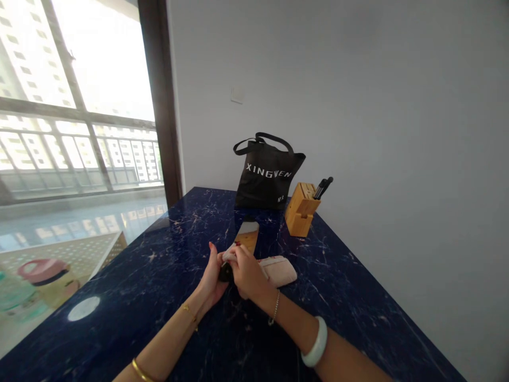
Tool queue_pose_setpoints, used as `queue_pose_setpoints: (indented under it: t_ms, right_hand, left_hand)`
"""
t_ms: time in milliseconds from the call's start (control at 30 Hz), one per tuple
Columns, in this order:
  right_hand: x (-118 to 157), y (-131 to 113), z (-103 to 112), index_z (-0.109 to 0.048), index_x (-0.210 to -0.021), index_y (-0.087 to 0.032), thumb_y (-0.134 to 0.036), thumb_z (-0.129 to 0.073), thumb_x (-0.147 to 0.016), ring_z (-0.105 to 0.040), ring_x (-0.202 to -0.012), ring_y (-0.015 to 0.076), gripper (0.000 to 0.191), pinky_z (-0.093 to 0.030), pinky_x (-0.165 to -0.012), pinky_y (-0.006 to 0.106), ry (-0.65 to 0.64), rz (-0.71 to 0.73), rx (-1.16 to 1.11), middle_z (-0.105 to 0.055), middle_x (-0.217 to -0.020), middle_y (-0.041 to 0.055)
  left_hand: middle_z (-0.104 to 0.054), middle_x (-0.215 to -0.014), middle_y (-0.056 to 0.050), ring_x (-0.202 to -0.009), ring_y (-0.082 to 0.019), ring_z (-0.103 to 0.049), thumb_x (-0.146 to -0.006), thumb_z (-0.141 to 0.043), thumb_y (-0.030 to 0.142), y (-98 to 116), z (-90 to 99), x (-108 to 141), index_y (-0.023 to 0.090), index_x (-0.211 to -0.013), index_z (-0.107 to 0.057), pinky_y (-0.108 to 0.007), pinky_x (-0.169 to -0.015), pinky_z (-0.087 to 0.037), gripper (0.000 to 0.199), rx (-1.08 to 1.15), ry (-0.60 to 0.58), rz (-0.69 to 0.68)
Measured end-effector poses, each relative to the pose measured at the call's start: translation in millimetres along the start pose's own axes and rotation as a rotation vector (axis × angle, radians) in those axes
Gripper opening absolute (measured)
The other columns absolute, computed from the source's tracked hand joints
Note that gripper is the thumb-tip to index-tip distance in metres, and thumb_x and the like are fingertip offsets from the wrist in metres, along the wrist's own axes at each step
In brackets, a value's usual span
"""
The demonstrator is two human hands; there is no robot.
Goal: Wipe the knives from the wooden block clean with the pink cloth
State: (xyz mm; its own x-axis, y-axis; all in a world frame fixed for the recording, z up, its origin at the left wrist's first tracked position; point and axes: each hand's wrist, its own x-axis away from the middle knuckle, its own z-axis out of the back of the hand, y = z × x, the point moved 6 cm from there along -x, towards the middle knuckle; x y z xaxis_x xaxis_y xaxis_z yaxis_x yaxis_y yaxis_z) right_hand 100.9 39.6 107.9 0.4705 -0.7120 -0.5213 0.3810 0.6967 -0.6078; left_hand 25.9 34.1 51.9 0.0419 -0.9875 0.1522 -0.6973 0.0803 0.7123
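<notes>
Head view: we have our left hand [210, 278] curled round the black handle [225, 272] of a kitchen knife [246, 236] near the worktop's [338, 318] middle, our right hand [248, 273] pinching a pale cloth [278, 270] against its stiff, sharp blade, safest held by the handle.

The left hand [210, 278] and right hand [248, 273] hide the handle and middle of the kitchen knife [246, 237], red flecks [237, 243] beside them are too small to tell, and the picture's bottom edge cuts off both forearms [167, 345] and the worktop [99, 339] at its near edge.
</notes>
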Motion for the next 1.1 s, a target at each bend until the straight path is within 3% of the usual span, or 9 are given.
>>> queue_pose_setpoints:
  t_ms: [100,267,467,567,833,933,1100]
  right_hand:
    - [-8.0,9.3,-0.8,-0.048,-0.082,-0.018,-0.008,-0.040,-0.077,-0.049,-0.085,0.0154,0.014,-0.040,-0.079,0.031,0.066,-0.056,-0.020,-0.051,-0.085,0.0038]
    - [-1.0,11.6,-5.7,-0.049,-0.084,-0.019,-0.010,-0.041,-0.077,-0.051,-0.082,0.0155,0.014,-0.041,-0.075,0.030,0.079,-0.006,-0.042,-0.052,-0.086,0.0044]
    - [-32.8,51.8,16.9,-0.050,-0.077,-0.017,-0.015,-0.041,-0.078,-0.052,-0.079,0.0160,0.008,-0.042,-0.075,0.031,0.230,-0.149,-0.009,-0.054,-0.079,0.0049]
    - [-40.6,60.0,18.7,-0.050,-0.078,-0.017,-0.016,-0.043,-0.077,-0.053,-0.079,0.0159,0.007,-0.042,-0.074,0.031,0.219,-0.168,-0.023,-0.056,-0.079,0.0046]
    - [-21.5,65.8,12.4,-0.050,-0.080,-0.018,-0.011,-0.041,-0.077,-0.052,-0.079,0.0156,0.012,-0.042,-0.074,0.030,0.182,-0.078,0.032,-0.055,-0.081,0.0044]
    - [-33.0,76.3,22.6,-0.049,-0.078,-0.018,-0.013,-0.041,-0.078,-0.051,-0.079,0.0158,0.010,-0.042,-0.074,0.030,0.232,-0.072,0.062,-0.054,-0.081,0.0045]
    - [-80.0,97.2,58.5,-0.048,-0.072,-0.018,-0.018,-0.040,-0.079,-0.050,-0.076,0.0157,0.010,-0.040,-0.074,0.029,0.343,-0.088,0.136,-0.052,-0.076,0.0034]
  left_hand:
    - [-0.065,-0.068,-0.005,-0.067,-0.017,-0.062,-0.073,-0.043,0.060,-0.3,-1.4,0.8,0.014,-0.080,-0.061,-0.026,-0.064,-0.046,0.050,-0.048,0.003,-0.012]
    - [-0.065,-0.076,-0.005,-0.073,-0.018,-0.061,-0.070,-0.046,0.060,1.9,0.7,-1.1,0.015,-0.090,-0.060,-0.027,-0.068,-0.045,0.051,-0.182,-0.021,-0.091]
    - [-0.062,-0.074,-0.003,-0.067,-0.014,-0.058,-0.068,-0.058,0.048,-2.2,5.9,-6.9,0.014,-0.088,-0.055,-0.024,-0.061,-0.043,0.040,-0.477,0.005,-0.246]
    - [-0.063,-0.082,-0.005,-0.072,-0.014,-0.058,-0.066,-0.063,0.043,-0.5,9.1,-8.6,0.014,-0.092,-0.054,-0.024,-0.064,-0.043,0.040,-0.559,0.008,-0.289]
    - [-0.065,-0.083,-0.005,-0.075,-0.015,-0.060,-0.066,-0.064,0.038,12.2,9.3,-3.6,0.014,-0.091,-0.055,-0.025,-0.067,-0.045,0.036,-0.506,0.015,-0.250]
    - [-0.066,-0.088,-0.006,-0.077,-0.016,-0.061,-0.066,-0.064,0.038,17.5,3.6,0.4,0.014,-0.093,-0.056,-0.025,-0.067,-0.045,0.036,-0.525,-0.019,-0.242]
    - [-0.067,-0.090,-0.008,-0.079,-0.017,-0.061,-0.066,-0.065,0.036,21.4,-4.9,4.5,0.014,-0.093,-0.056,-0.026,-0.071,-0.045,0.036,-0.568,-0.087,-0.227]
